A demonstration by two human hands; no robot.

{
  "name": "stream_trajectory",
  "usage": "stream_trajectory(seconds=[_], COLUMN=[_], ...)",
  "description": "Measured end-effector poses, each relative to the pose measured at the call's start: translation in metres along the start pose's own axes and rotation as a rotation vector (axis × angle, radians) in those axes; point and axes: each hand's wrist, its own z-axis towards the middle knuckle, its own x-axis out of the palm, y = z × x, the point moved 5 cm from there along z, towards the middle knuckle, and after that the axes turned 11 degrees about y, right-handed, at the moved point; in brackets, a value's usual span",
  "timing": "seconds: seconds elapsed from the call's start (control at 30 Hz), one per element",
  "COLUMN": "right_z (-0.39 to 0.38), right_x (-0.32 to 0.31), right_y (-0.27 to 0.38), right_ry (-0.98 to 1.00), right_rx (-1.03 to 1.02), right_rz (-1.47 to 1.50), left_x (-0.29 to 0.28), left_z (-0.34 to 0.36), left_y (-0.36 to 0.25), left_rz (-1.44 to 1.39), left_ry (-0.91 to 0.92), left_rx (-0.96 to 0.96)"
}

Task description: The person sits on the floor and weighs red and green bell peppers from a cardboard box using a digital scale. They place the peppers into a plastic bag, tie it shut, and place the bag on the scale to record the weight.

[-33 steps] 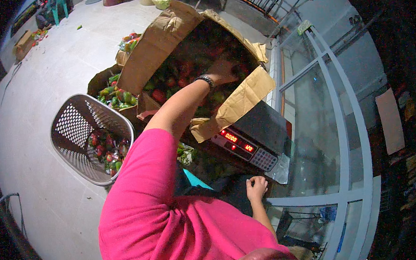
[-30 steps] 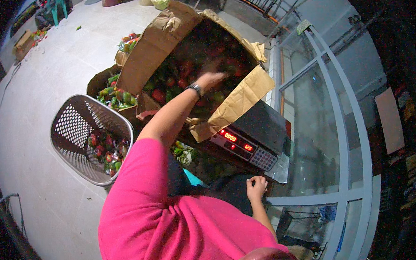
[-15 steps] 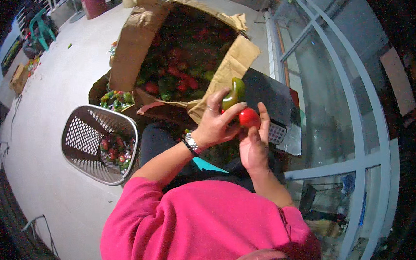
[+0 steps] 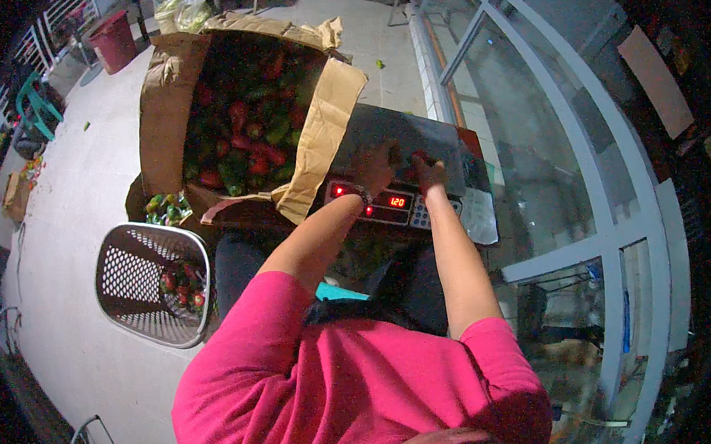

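My left hand [image 4: 373,166], with a watch at its wrist, is over the steel plate of a scale [image 4: 355,124], fingers curled round a dark pepper [image 4: 394,152], hard to make out in shadow. Close to it on the right, my right hand [image 4: 433,172] grips a dark reddish pepper [image 4: 418,160] low over the same plate. The scale's red-lit panel [image 4: 397,213] is below my hands, partly behind my left wrist. Just left of the scale an open cardboard box [image 4: 167,119] holds several red and green peppers [image 4: 238,132], with one torn flap leaning toward the plate.
A plastic basket [image 4: 125,266] with bagged peppers stands on the floor at left. Behind it are more bagged vegetables [image 4: 163,209]. A glass frame [image 4: 609,237] runs along the right. A red bin [image 4: 111,43], green chair [image 4: 38,110] and small carton [image 4: 16,195] are farther back.
My left hand left the box with peppers, met my right hand, and both have moved forward onto the scale's plate. My right hand rose from beside the scale. The view has swung rightward.
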Motion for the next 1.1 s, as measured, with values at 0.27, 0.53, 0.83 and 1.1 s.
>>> stream_trajectory(seconds=[0.27,0.53,0.83,1.1], right_z=[0.034,0.054,0.022,-0.052], right_x=[-0.001,-0.029,-0.009,0.025], right_y=[-0.008,-0.032,0.005,0.041], right_ry=[-0.109,-0.175,-0.125,-0.029], right_rx=[-0.245,0.041,-0.412,-0.461], right_rz=[-0.746,-0.92,-1.048,-0.817], left_x=[-0.001,-0.015,-0.161,-0.188], left_z=[-0.005,-0.036,-0.12,-0.074], left_y=[-0.017,-0.029,-0.012,0.091], left_rz=[0.343,0.178,-0.139,0.373], left_ry=[0.075,0.527,0.168,0.516], left_rx=[-0.077,-0.08,0.245,-0.179])
